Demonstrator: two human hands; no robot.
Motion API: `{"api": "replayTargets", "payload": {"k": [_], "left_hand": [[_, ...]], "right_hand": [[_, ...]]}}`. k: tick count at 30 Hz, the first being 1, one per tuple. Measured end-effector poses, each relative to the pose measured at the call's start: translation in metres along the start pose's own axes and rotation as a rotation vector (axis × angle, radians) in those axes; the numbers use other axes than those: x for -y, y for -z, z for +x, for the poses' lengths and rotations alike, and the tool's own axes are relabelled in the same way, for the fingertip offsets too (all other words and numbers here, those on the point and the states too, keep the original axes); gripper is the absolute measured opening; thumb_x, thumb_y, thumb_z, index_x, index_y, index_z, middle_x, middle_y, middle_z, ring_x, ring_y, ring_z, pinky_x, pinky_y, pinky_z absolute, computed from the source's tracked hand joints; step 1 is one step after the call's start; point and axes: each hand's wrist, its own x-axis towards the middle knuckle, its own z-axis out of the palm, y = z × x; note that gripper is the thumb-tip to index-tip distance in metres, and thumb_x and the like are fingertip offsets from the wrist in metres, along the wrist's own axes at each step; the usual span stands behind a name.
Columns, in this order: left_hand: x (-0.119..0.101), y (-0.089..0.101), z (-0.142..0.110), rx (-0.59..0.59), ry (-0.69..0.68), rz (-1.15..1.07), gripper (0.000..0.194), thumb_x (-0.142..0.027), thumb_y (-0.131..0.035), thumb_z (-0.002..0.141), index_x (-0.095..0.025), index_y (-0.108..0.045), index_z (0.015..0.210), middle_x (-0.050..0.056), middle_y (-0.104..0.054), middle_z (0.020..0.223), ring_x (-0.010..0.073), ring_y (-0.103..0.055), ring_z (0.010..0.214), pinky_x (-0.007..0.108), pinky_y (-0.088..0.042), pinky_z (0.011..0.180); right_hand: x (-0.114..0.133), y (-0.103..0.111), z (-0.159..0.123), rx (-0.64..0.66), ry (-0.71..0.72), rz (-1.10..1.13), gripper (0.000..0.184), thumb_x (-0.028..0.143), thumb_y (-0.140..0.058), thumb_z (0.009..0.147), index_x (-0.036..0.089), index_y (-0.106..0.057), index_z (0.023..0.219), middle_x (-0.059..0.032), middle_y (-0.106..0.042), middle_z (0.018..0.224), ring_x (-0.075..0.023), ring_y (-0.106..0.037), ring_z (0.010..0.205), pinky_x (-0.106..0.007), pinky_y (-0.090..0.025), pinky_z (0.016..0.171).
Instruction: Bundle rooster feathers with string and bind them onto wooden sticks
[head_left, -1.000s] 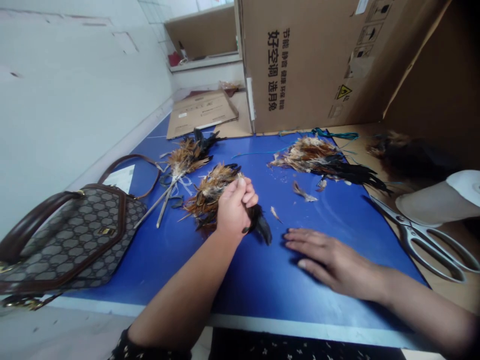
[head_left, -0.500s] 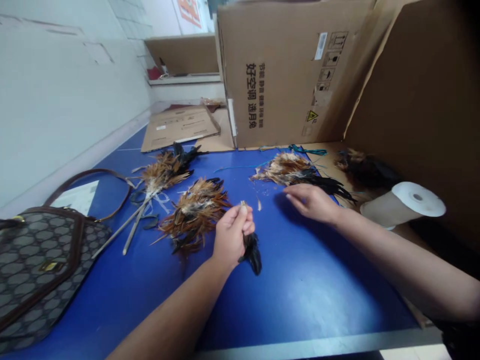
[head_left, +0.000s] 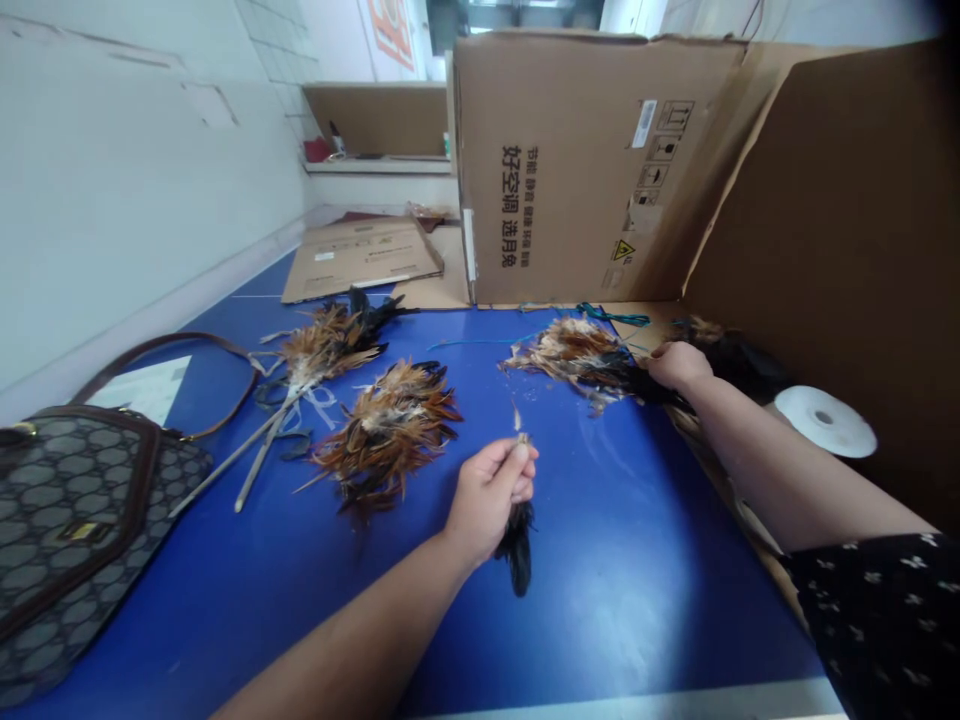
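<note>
My left hand (head_left: 491, 490) is closed around a small bunch of black feathers (head_left: 516, 550), quill ends up at the fingertips and dark tips hanging below the fist. Further back, my right hand (head_left: 681, 366) reaches over the right end of a loose pile of brown and black feathers (head_left: 574, 352). Its fingers are pressed together; what they pinch, if anything, is too small to make out. Left of my left hand lies a heap of brown feathers (head_left: 397, 420). Behind that heap is a feather bundle (head_left: 326, 345) with thin sticks (head_left: 259, 470) and pale ties.
A patterned handbag (head_left: 82, 540) stands at the left edge of the blue table (head_left: 600, 600). Tall cardboard (head_left: 585, 190) walls off the back and right. A white spool (head_left: 825, 420) is beside my right forearm. More dark feathers (head_left: 739, 355) lie at the right, and teal cord (head_left: 615, 315) lies behind the pile.
My right hand has moved right and away from me to the dark end of the feather pile, its fingers now closed. My left hand has shifted slightly right and nearer, still holding the black feathers.
</note>
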Motion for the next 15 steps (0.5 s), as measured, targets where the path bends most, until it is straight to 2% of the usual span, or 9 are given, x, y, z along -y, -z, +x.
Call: {"api": "replayTargets", "payload": {"k": [4, 7, 9, 11, 13, 15], "left_hand": [[0.001, 0.001, 0.0, 0.019, 0.005, -0.001, 0.033, -0.044, -0.079, 0.089, -0.012, -0.072, 0.092, -0.001, -0.055, 0.073, 0.004, -0.039, 0.054, 0.022, -0.032, 0.053], [0.0, 0.0, -0.001, 0.028, 0.01, -0.003, 0.034, -0.045, -0.079, 0.089, -0.012, -0.072, 0.091, -0.001, -0.055, 0.073, 0.0038, -0.039, 0.054, 0.022, -0.032, 0.053], [0.0, -0.001, -0.001, 0.043, 0.015, -0.006, 0.034, -0.045, -0.079, 0.089, -0.012, -0.072, 0.092, -0.001, -0.056, 0.073, 0.0037, -0.039, 0.054, 0.022, -0.032, 0.053], [-0.001, -0.002, -0.001, 0.054, 0.02, -0.01, 0.033, -0.045, -0.079, 0.09, -0.012, -0.072, 0.092, -0.001, -0.056, 0.073, 0.0038, -0.039, 0.054, 0.023, -0.032, 0.053], [0.0, -0.002, -0.001, 0.058, 0.021, -0.012, 0.033, -0.044, -0.078, 0.09, -0.012, -0.071, 0.092, -0.001, -0.056, 0.073, 0.0041, -0.04, 0.054, 0.023, -0.032, 0.053], [0.0, -0.002, -0.002, 0.061, 0.02, -0.013, 0.032, -0.043, -0.078, 0.091, -0.012, -0.071, 0.092, -0.001, -0.056, 0.073, 0.0043, -0.041, 0.055, 0.023, -0.033, 0.053]], "right_hand": [[0.003, -0.017, 0.003, 0.054, -0.108, -0.006, 0.027, 0.031, -0.08, 0.083, 0.012, -0.082, 0.102, -0.0219, -0.075, 0.107, -0.0324, -0.069, 0.106, -0.04, -0.052, 0.09], [0.003, -0.016, 0.005, 0.08, -0.107, 0.036, 0.028, 0.038, -0.072, 0.095, 0.016, -0.075, 0.112, -0.0132, -0.073, 0.114, -0.0244, -0.069, 0.104, -0.04, -0.056, 0.091], [0.004, -0.008, 0.006, 0.046, -0.113, 0.079, 0.025, 0.038, -0.069, 0.099, 0.016, -0.071, 0.113, -0.009, -0.071, 0.113, -0.0198, -0.069, 0.097, -0.038, -0.059, 0.087], [0.007, 0.003, 0.009, -0.059, -0.119, 0.136, 0.022, 0.031, -0.068, 0.098, 0.01, -0.071, 0.103, -0.0149, -0.072, 0.106, -0.0192, -0.067, 0.087, -0.035, -0.055, 0.08], [0.013, 0.018, 0.012, -0.21, -0.094, 0.214, 0.023, 0.023, -0.06, 0.097, 0.002, -0.069, 0.095, -0.026, -0.071, 0.099, -0.0183, -0.062, 0.077, -0.036, -0.048, 0.074], [0.022, 0.035, 0.012, -0.329, 0.023, 0.32, 0.032, 0.02, -0.044, 0.1, -0.005, -0.064, 0.103, -0.0334, -0.07, 0.099, -0.0156, -0.058, 0.069, -0.036, -0.044, 0.069]]}}
